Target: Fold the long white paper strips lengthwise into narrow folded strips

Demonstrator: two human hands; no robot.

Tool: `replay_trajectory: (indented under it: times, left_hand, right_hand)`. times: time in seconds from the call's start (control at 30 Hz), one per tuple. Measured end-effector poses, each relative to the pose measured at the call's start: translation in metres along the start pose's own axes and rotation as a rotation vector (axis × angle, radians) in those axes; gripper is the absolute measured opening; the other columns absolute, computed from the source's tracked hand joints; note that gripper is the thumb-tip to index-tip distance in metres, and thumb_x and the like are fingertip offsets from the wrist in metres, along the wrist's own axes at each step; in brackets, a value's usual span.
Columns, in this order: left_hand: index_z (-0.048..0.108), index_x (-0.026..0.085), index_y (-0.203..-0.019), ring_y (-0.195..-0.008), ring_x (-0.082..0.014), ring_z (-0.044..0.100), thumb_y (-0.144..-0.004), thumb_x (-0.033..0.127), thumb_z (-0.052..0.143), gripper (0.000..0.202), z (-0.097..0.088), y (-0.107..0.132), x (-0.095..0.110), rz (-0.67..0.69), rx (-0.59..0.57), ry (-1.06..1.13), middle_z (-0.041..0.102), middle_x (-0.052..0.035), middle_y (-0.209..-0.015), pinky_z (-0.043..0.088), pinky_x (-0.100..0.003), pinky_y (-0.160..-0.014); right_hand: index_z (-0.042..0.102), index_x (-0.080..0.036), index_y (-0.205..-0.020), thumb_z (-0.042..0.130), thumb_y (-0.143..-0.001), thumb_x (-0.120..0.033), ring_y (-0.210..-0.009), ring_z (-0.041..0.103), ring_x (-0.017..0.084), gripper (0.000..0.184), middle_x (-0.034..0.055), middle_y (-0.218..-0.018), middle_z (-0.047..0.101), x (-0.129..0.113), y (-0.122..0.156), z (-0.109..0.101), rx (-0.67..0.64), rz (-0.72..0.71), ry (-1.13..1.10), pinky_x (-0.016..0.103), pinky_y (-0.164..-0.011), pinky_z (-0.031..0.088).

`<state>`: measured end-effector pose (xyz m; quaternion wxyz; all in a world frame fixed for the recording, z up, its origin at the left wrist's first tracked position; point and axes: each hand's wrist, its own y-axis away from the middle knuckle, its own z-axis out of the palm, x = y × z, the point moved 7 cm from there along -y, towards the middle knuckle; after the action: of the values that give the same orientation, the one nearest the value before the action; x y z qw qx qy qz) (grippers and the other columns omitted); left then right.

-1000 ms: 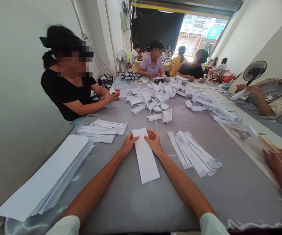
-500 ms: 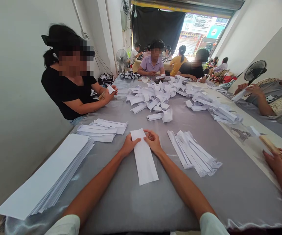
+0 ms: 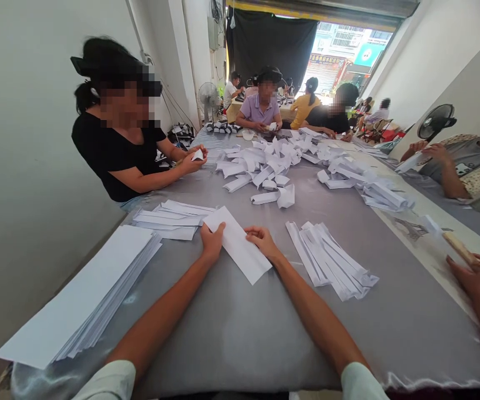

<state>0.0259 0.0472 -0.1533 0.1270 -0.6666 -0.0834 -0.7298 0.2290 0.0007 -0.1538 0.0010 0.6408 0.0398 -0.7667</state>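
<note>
A folded white paper strip (image 3: 238,244) lies slanted on the grey tablecloth (image 3: 244,328) in front of me. My left hand (image 3: 212,241) presses on its left edge with the fingers together. My right hand (image 3: 263,240) pinches the strip's right edge. A pile of folded strips (image 3: 329,260) lies just right of my right hand. Another small pile of folded strips (image 3: 173,218) lies to the left of my left hand.
A thick stack of flat white sheets (image 3: 81,300) sits at the near left. A heap of finished folded papers (image 3: 273,164) covers the table's middle. Several people sit around the table; a co-worker's hand (image 3: 475,278) rests at the right edge. A fan (image 3: 435,119) stands at the right.
The paper strip has turned from lying lengthwise toward me to slanting, its far end swung left. Both hands moved with it.
</note>
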Motion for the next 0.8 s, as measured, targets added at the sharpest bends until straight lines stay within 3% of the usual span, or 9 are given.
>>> replay_trajectory:
  times: [0.1, 0.23, 0.3, 0.47, 0.63, 0.73, 0.8]
  left_hand:
    - [0.067, 0.02, -0.102, -0.099, -0.0253, 0.072, -0.074, 0.03, 0.082, 0.033, -0.01, -0.013, 0.003, -0.023, 0.065, 0.043, 0.076, -0.0096, -0.113, 0.059, -0.039, -0.09]
    - [0.066, 0.02, -0.1, -0.101, -0.0242, 0.072, -0.075, 0.026, 0.08, 0.03, -0.023, -0.028, 0.014, 0.004, 0.123, 0.094, 0.075, -0.0094, -0.112, 0.06, -0.038, -0.092]
    - [0.064, 0.019, -0.1, -0.102, -0.0236, 0.072, -0.075, 0.024, 0.079, 0.029, -0.029, -0.033, 0.021, 0.015, 0.152, 0.111, 0.075, -0.0096, -0.112, 0.06, -0.037, -0.094]
    - [0.061, 0.019, -0.099, -0.102, -0.0231, 0.073, -0.073, 0.021, 0.077, 0.031, -0.03, -0.036, 0.029, -0.061, 0.153, 0.133, 0.074, -0.0099, -0.112, 0.062, -0.035, -0.088]
    - [0.067, 0.016, -0.099, -0.085, -0.0224, 0.073, -0.067, 0.017, 0.081, 0.034, -0.021, -0.02, 0.034, -0.186, -0.054, 0.139, 0.076, -0.0113, -0.102, 0.063, -0.033, -0.068]
    - [0.071, 0.016, -0.098, -0.08, -0.0203, 0.072, -0.066, 0.018, 0.084, 0.034, -0.03, -0.004, 0.038, -0.213, -0.15, 0.13, 0.076, -0.0108, -0.1, 0.062, -0.029, -0.062]
    - [0.072, 0.015, -0.093, -0.076, -0.0207, 0.071, -0.065, 0.02, 0.088, 0.033, -0.042, 0.006, 0.038, -0.239, -0.227, 0.103, 0.077, -0.0114, -0.095, 0.062, -0.03, -0.059]
  right_hand:
    - [0.083, -0.019, -0.092, 0.078, -0.074, -0.052, -0.061, 0.059, 0.017, 0.038, 0.0022, -0.073, 0.073, -0.001, 0.001, -0.003, -0.023, 0.029, -0.03, 0.028, -0.059, 0.042]
    - [0.083, -0.017, -0.095, 0.058, -0.083, -0.079, -0.083, 0.073, 0.025, 0.067, 0.0113, -0.095, 0.081, -0.005, 0.003, -0.005, -0.013, 0.076, -0.181, 0.035, -0.073, 0.055]
    - [0.083, -0.017, -0.101, 0.057, -0.081, -0.084, -0.09, 0.075, 0.026, 0.074, 0.012, -0.102, 0.081, -0.006, 0.004, -0.005, 0.003, 0.082, -0.241, 0.036, -0.077, 0.057]
    - [0.079, -0.02, -0.115, 0.086, -0.071, -0.061, -0.066, 0.066, 0.019, 0.061, 0.0039, -0.09, 0.079, -0.004, 0.018, -0.014, 0.135, 0.067, -0.079, 0.029, -0.054, 0.052]
    - [0.078, -0.019, -0.102, 0.092, -0.067, -0.047, -0.069, 0.066, 0.016, 0.047, 0.0027, -0.089, 0.078, -0.008, 0.044, -0.037, 0.27, 0.008, -0.035, 0.027, -0.059, 0.052]
    - [0.077, -0.02, -0.098, 0.091, -0.068, -0.044, -0.071, 0.065, 0.016, 0.041, 0.0018, -0.087, 0.077, -0.012, 0.062, -0.051, 0.306, -0.008, -0.041, 0.026, -0.06, 0.052]
    - [0.077, -0.02, -0.094, 0.091, -0.069, -0.043, -0.067, 0.062, 0.015, 0.037, 0.0018, -0.083, 0.075, -0.014, 0.073, -0.058, 0.307, -0.003, -0.045, 0.025, -0.054, 0.048]
